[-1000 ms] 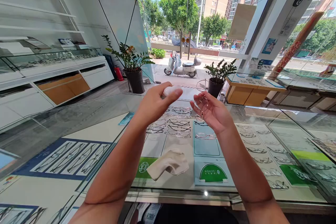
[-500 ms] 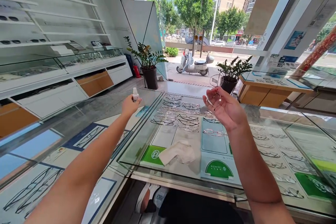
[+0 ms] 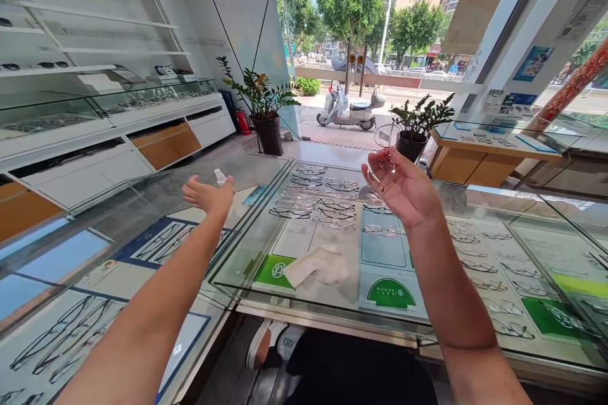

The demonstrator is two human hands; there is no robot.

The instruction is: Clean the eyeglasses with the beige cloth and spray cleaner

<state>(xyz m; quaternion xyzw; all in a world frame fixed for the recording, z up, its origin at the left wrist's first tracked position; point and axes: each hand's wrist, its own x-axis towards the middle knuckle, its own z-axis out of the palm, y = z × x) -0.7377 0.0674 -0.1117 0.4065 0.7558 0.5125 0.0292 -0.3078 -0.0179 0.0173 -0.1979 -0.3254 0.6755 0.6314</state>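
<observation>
My left hand [image 3: 207, 195] is stretched out over the glass counter on the left, fingers apart and holding nothing. A small white spray bottle [image 3: 220, 177] stands on the glass just beyond its fingers. My right hand [image 3: 403, 193] is raised above the middle display case, palm up, its fingers closed on a pair of rimless eyeglasses [image 3: 382, 163] with clear lenses. A cream cleaning cloth [image 3: 317, 266] lies crumpled on the case's glass top [image 3: 427, 304], below and between my arms.
Rows of eyeglass frames [image 3: 323, 199] lie under the glass. Green brand cards [image 3: 390, 295] sit near the front edge. Two potted plants [image 3: 266, 115] stand on the floor beyond the counter. White shelves and cabinets [image 3: 109, 133] line the left wall. A scooter [image 3: 349, 112] is parked outside.
My left hand carried the white bottle from the middle to the left counter and let go of it; the hand is now open. My right hand has kept hold of the eyeglasses.
</observation>
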